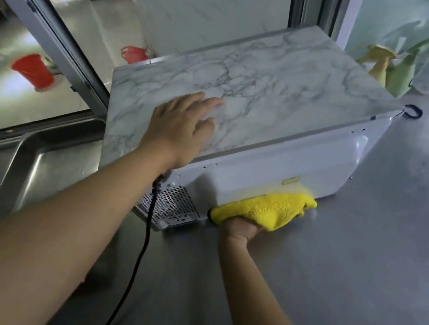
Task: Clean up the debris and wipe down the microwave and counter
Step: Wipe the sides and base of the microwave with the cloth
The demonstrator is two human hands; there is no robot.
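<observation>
A white microwave (293,162) with a marble-patterned top stands on the steel counter (362,260), its back panel facing me. My left hand (182,128) lies flat on the marble top near its front left corner, fingers spread, holding nothing. My right hand (240,228) grips a yellow cloth (268,209) and presses it against the lower edge of the microwave's back panel, where it meets the counter. Most of my right hand's fingers are hidden in the cloth.
A black power cord (146,236) runs from the microwave's vented corner (171,207) down toward me. A steel sink (21,162) lies to the left. Spray bottles (387,69) stand behind the microwave at the right. Red buckets (34,72) show through the window.
</observation>
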